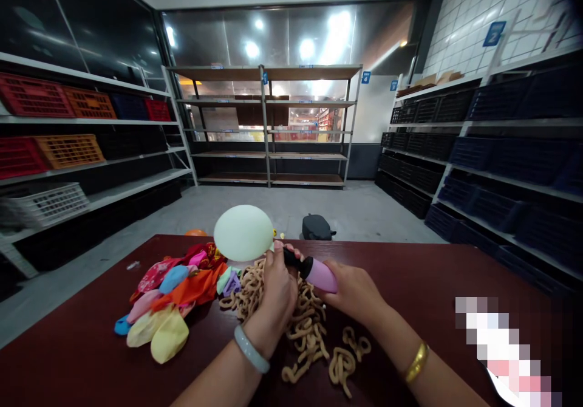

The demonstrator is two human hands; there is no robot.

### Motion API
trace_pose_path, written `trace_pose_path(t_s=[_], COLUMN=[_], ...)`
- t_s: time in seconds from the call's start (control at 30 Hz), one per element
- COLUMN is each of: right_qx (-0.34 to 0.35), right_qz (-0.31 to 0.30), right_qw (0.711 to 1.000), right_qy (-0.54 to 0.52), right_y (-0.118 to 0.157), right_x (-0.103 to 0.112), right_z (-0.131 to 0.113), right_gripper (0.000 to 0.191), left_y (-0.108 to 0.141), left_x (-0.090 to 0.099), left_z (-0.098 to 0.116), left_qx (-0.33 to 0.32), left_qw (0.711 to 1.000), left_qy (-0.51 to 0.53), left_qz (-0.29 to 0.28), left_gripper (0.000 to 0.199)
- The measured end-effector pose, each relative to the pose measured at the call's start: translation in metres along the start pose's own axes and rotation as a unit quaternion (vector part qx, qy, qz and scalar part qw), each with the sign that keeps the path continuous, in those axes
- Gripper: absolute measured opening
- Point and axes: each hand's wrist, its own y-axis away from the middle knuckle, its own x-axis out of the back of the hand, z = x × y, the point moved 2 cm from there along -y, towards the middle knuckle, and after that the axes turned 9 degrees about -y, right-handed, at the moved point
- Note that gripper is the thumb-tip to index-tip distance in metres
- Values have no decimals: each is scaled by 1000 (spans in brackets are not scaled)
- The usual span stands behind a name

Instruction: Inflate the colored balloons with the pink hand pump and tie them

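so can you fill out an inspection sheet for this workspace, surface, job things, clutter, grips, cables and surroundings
surface: dark red table
job's things: inflated pale green balloon at the black end of a pink pump
clutter: limp, colourful balloon-like pieces piled left; tan curled strands heaped in the middle, some nearer
grips: left grip closed at the balloon's neck; right grip closed round the pump's pink body
cables: nothing seen
surroundings: coloured crates shelved left, dark crates right; rack ahead; dark bag-like object beyond the table
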Motion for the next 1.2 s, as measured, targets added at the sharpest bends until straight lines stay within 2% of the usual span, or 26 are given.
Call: trace_pose_path(t_s=[0.1,0.23,0.5,0.63,0.77,1.03,1.2], right_qx=[0,-2,8,11,13,10,-9], right_qz=[-3,-19,-47,-56,-50,-16,-18], right_qw=[1000,1000,997,996,998,1000,1000], right_qy=[-5,-25,-66,-63,-36,-2,-10], right_y=[1,0,-5,-5,-3,0,1], right_x=[0,1,11,15,15,14,10], right_z=[-4,-6,15,20,19,8,1], right_gripper=[40,37,48,46,46,42,40], left_y=[5,-2,-51,-60,-54,-16,1], left_x=[-2,-2,26,32,27,9,2], left_z=[-3,7,70,83,67,3,-9], left_qx=[7,11,-50,-63,-68,1,30], left_qw=[1000,1000,999,998,997,1000,999], left_qy=[9,0,5,16,25,7,10], left_qz=[-13,-25,10,23,23,-10,-34], left_gripper=[25,25,24,27,26,25,24])
